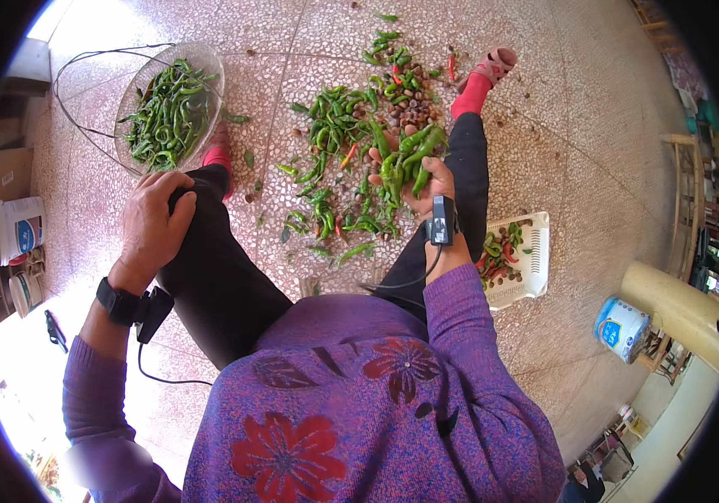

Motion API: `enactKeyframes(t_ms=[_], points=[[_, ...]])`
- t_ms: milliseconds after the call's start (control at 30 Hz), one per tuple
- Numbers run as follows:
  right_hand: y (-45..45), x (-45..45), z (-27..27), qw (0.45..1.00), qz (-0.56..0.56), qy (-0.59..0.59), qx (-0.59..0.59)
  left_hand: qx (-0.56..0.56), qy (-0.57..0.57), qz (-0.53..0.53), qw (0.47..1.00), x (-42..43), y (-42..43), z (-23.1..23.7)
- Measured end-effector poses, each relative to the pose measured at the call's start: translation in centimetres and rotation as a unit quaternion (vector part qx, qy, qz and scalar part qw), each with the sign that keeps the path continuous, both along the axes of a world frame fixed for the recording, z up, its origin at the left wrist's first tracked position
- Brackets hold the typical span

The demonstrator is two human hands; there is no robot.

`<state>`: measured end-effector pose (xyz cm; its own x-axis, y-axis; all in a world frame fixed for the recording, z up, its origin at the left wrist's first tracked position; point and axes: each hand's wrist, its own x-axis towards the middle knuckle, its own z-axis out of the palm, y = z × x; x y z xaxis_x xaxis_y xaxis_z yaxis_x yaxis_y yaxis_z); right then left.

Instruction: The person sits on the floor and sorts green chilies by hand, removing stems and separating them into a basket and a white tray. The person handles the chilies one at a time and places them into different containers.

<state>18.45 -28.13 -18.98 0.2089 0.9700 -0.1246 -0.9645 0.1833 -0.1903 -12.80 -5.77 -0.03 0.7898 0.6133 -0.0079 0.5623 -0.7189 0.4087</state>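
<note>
My right hand (430,188), palm up over the floor between my legs, holds a bunch of large green peppers (405,157). My left hand (157,220) rests on my left knee with nothing visible in it; what lies under the palm is hidden. Below and beside the held bunch, a loose spread of green peppers (334,119) with a few red ones lies on the speckled floor. Among them, a heap of small round brown nuts or fruits (411,112) lies near my right foot. A clear plastic basin (212,69) of green peppers stands beyond my left knee.
A thin dark cable or wire (73,129) loops around the basin. A white plastic basket (538,264) with peppers and brown round pieces stands beside my right thigh. Buckets (19,231) and cardboard (1,182) stand at the left edge; another bucket (620,328) is at the right.
</note>
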Motion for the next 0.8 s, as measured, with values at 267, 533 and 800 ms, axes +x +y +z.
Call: enactKeyframes(t_ms=[267,533,800], points=[[0.5,-2.1,4.4,0.998,0.010,-0.061,0.020,0.005,-0.036,0.036,0.999,-2.0,-0.9,0.2],[1.9,-3.3,3.1,0.997,0.039,-0.040,-0.060,-0.006,-0.105,0.059,0.993,-5.5,-0.3,-0.5],[9.3,-6.9,0.0,0.959,0.105,-0.109,-0.238,0.020,-0.139,0.086,0.986,-9.5,0.0,-0.9]])
